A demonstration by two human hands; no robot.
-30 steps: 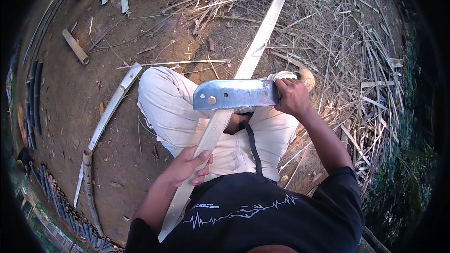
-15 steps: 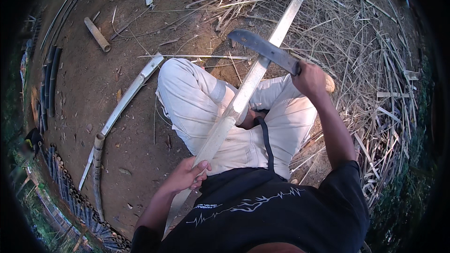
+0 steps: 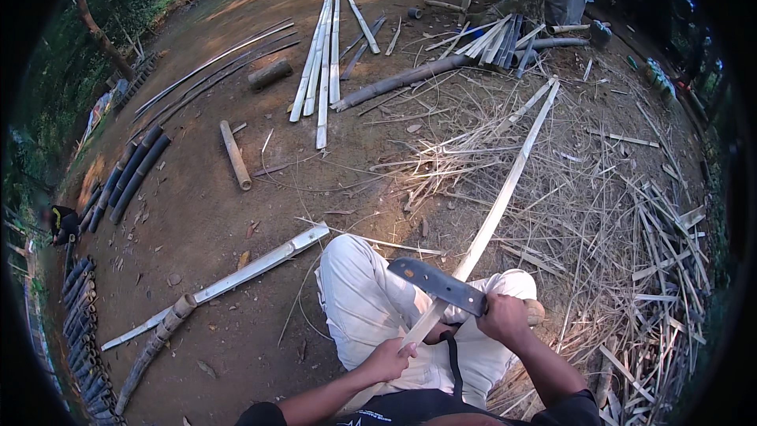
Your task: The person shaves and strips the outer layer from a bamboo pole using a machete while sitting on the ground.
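Note:
A long pale bamboo strip (image 3: 497,213) runs from my lap away to the far right, its far end resting beyond the shavings. My left hand (image 3: 386,360) is closed around its near part, over my lap. In my right hand (image 3: 505,319) is the handle of a machete (image 3: 441,286). The dark, broad blade points left and lies across the strip, above my crossed legs. I sit on the ground in light trousers, and a dark strap hangs at my waist.
Thin shavings (image 3: 449,162) cover the ground ahead and right. A split bamboo piece (image 3: 260,270) lies left, touching a bamboo pole (image 3: 154,351). Farther off are pale strips (image 3: 323,63), a short bamboo tube (image 3: 234,154) and dark bamboo lengths (image 3: 138,170). Cut bamboo (image 3: 79,339) lines the left edge.
The view has lifted, bringing more ground ahead into sight. The strip has slid away from me, so its near end no longer reaches past my left hand. The machete stays across it.

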